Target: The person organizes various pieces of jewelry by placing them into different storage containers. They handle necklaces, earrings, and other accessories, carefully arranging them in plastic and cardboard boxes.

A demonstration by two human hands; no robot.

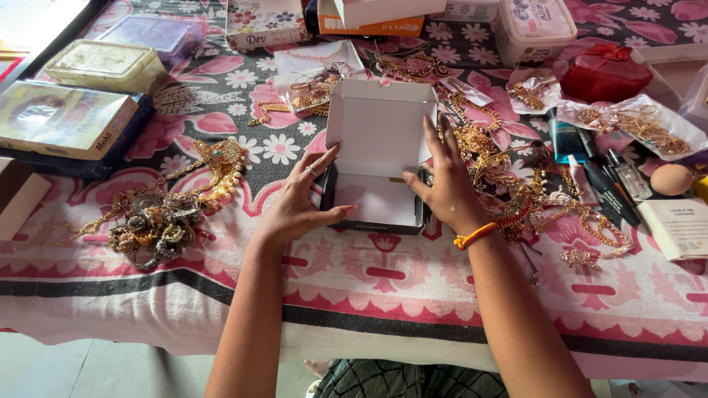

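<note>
A small white cardboard box (pixel 377 199) with its lid flipped up stands open on a pink floral bedsheet (pixel 383 280). My left hand (pixel 301 203) grips the box's left side, thumb along the front edge; a ring shows on one finger. My right hand (pixel 442 184) holds the right side with fingers spread along the lid edge, an orange thread bracelet on the wrist. The inside of the box looks white and bare.
Gold jewellery (pixel 516 184) is heaped right of the box, and gold and dark bangles (pixel 158 221) lie at left. Flat boxes (pixel 63 121) sit far left, cartons and a white tub (pixel 532 28) at the back, a red pouch (pixel 605 74) and cosmetics (pixel 605 184) at right.
</note>
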